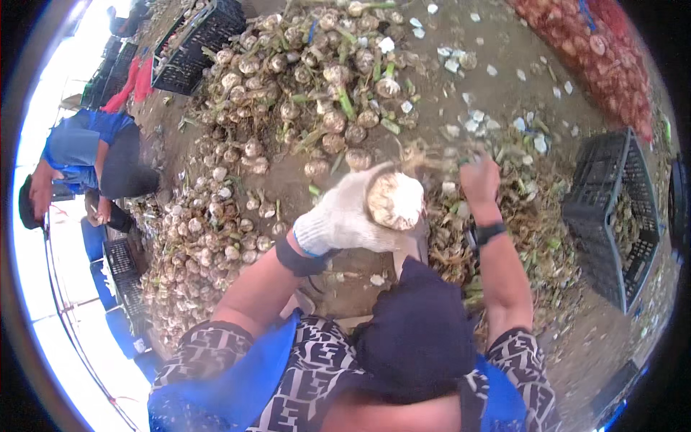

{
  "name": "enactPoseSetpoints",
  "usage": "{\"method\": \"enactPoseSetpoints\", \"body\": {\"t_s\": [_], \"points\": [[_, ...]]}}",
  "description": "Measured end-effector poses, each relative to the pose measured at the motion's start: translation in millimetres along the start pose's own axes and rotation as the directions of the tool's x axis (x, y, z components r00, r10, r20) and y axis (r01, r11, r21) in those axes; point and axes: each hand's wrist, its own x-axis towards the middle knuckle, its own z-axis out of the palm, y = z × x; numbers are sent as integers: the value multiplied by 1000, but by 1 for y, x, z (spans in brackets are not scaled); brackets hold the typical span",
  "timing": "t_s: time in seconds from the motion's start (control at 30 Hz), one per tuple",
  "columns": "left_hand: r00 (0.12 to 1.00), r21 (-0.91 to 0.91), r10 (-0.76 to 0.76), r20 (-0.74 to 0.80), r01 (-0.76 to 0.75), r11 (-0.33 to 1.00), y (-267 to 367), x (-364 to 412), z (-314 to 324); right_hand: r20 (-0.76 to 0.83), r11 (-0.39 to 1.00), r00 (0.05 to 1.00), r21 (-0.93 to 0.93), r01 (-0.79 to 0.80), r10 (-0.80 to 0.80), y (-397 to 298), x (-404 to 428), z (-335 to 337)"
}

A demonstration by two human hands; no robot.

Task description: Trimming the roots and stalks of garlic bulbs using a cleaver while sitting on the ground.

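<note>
My left hand [348,213], in a white knitted glove, grips a garlic bulb [397,201] whose pale, flat cut face is turned up towards me. Bare and curled, my right hand [479,181] is to the right of the bulb, apart from it, and blurred. A small dark green bit shows at its fingers, but I cannot make out what it is. Blurred brown strands, perhaps roots [421,155], show between the two hands. Beneath my right hand lies a heap of root and stalk trimmings [453,237].
A large pile of untrimmed garlic [324,81] lies ahead, with more bulbs [200,232] heaped left. Black plastic crates stand at right [594,216] and far left [186,48]. A red mesh sack of bulbs [599,59] is at upper right. Another person [102,156] sits at left.
</note>
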Motion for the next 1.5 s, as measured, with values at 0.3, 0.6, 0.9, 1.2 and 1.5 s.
{"method": "enactPoseSetpoints", "body": {"t_s": [0.3,0.6,0.9,1.2,1.5], "points": [[937,788,189,-295,127,602,-7,15,2,-60,986,994,134,99,-91,32,-29,-12],[944,944,75,322,-315,-100,-39,30,0,514,816,685,52,576,-516,-32,-30,-36],[868,856,59,493,-471,-214,-31,27,-7,651,811,609,16,585,-453,-38,-22,-29],[976,863,-111,189,-219,-455,-2,-35,-28,427,951,898,-217,220,-110,13,-13,-21],[346,614,-515,-785,322,-720,7,-197,-184,422,943,906,-288,166,-31,34,-16,-14]]}}
